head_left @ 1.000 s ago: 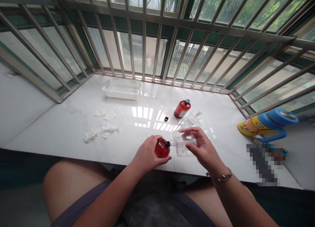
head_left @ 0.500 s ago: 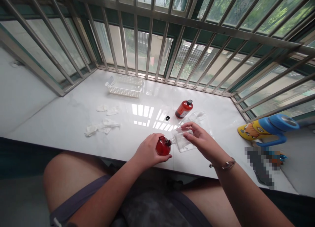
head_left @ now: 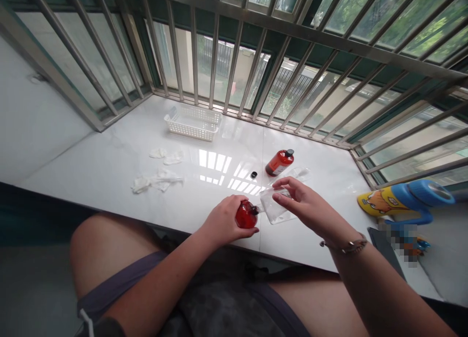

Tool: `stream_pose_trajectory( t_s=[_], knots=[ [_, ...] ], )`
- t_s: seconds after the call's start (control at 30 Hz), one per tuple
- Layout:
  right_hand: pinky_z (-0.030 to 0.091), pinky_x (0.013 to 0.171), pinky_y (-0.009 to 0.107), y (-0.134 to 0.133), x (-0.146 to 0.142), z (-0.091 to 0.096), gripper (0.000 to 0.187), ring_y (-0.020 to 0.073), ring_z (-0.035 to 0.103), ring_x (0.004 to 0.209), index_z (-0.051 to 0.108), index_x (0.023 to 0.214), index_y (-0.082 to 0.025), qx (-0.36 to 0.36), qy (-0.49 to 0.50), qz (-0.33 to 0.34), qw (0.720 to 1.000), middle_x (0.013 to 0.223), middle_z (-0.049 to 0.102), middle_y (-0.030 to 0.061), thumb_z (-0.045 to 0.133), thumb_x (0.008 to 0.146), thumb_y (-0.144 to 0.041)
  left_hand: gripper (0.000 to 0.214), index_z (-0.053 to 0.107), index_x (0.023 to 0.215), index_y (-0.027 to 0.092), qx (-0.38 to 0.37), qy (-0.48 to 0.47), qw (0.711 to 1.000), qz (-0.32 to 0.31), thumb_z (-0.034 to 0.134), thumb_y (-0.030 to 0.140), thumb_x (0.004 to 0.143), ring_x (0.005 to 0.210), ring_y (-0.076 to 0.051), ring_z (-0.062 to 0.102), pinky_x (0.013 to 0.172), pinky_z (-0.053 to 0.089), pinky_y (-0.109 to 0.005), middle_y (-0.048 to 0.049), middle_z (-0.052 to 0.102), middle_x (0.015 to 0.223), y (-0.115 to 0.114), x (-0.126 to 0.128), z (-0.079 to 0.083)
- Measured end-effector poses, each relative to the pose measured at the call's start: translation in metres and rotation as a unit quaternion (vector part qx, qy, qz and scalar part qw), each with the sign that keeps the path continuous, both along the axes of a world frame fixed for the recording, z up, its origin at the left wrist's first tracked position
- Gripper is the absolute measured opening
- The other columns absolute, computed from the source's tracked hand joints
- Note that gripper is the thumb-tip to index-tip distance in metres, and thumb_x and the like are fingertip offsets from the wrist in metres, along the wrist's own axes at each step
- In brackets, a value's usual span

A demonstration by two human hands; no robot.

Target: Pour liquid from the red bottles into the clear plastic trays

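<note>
Head view shows the left hand [head_left: 223, 221] clenched around a red bottle [head_left: 246, 215] at lower middle, its neck at a clear plastic bag [head_left: 277, 209] pinched by the right hand [head_left: 310, 205], with another red bottle [head_left: 280, 163] just beyond.

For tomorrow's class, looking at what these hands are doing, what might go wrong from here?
The left hand holds a red bottle on its side against a clear plastic bag pinched by the bare right hand, so any liquid could spill onto skin. The small black cap on the white counter could roll away.
</note>
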State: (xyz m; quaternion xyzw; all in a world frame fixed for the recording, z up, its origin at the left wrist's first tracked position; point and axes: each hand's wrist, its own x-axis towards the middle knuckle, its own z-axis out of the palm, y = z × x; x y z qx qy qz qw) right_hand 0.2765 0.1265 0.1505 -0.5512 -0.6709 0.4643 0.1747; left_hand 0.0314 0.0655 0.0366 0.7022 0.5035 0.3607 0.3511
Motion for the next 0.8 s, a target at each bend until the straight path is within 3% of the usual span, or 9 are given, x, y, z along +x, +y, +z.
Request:
stream_pose_trajectory(
  t_s=[0.8],
  knots=[
    [0.053, 0.071, 0.035, -0.002, -0.007, 0.015, 0.054, 0.0247, 0.069, 0.085, 0.066, 0.123, -0.030, 0.043, -0.058, 0.011, 0.997, 0.100, 0.077, 0.0041, 0.075, 0.091, -0.073, 0.076, 0.060, 0.132, 0.026, -0.006, -0.003, 1.000, 0.001, 0.099, 0.048, 0.071, 0.120, -0.033, 0.070, 0.106, 0.057, -0.048, -0.0083, 0.073, 0.129, 0.001, 0.000, 0.000]
  ],
)
